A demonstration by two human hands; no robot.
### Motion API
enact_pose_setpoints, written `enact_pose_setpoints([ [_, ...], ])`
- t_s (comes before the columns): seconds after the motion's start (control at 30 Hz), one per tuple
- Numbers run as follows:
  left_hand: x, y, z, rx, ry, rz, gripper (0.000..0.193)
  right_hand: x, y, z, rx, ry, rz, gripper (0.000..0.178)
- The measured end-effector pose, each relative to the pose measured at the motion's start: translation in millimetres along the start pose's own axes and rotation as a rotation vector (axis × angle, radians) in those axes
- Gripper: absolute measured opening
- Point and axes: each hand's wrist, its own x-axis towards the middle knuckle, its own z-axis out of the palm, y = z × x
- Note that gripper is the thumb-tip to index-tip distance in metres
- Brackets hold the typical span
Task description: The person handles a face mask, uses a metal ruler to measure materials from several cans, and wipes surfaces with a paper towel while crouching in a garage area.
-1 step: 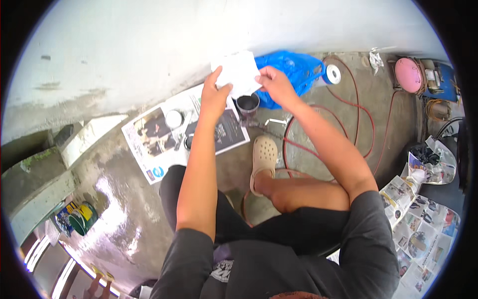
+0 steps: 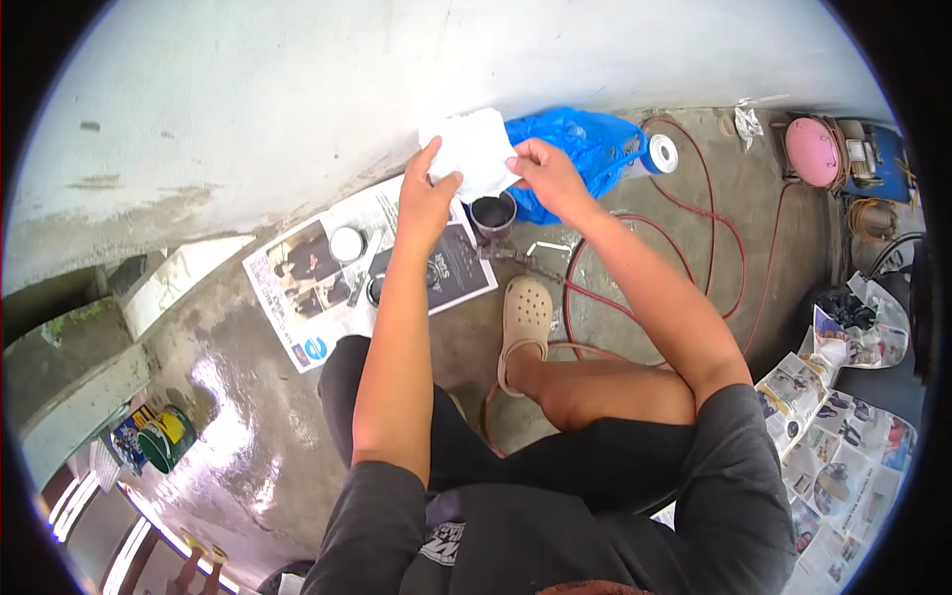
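Note:
A thin white sheet [image 2: 472, 157], perhaps paper or cloth, is stretched between my two hands in front of the wall. My left hand [image 2: 426, 201] pinches its lower left edge between thumb and fingers. At its right edge, the thumb and fingers of my right hand [image 2: 546, 176] close on it. Just below the sheet stands a round metal cup [image 2: 493, 212] with a dark inside, partly covered by it. An open white tin [image 2: 347, 244] rests on newspaper [image 2: 297, 342] to the left of my left forearm. Another small dark container [image 2: 375, 290] is partly hidden by that forearm.
A blue plastic bag [image 2: 585, 149] and a white-and-blue can [image 2: 661, 154] stand along the wall. Red hose [image 2: 739, 260] loops over the floor right of my clog [image 2: 527, 317]. A pink round lid [image 2: 813, 151] and newspaper-covered things [image 2: 843, 476] are at right, a green bucket [image 2: 164, 438] at left.
The sheet and the things around it appear slightly lower in the view. Both hands keep the same grip.

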Motion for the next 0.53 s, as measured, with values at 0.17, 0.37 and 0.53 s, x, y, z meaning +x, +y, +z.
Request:
enact_pose_setpoints([
  [0.17,-7.1,-7.9,4.0,-0.069,-0.046,-0.052,0.073,-1.2,7.7,0.5,0.047,-0.023,0.083,0.014],
  [0.37,-39.9,-81.0,33.4,0.414,-0.187,-0.115,0.093,-7.0,60.1,-12.2,-0.404,-0.082,0.024,0.011],
  [0.53,-45.2,-96.5,38.9,0.491,-0.214,-0.153,0.104,-9.0,79.0,-12.1,-0.559,-0.166,-0.097,0.02],
])
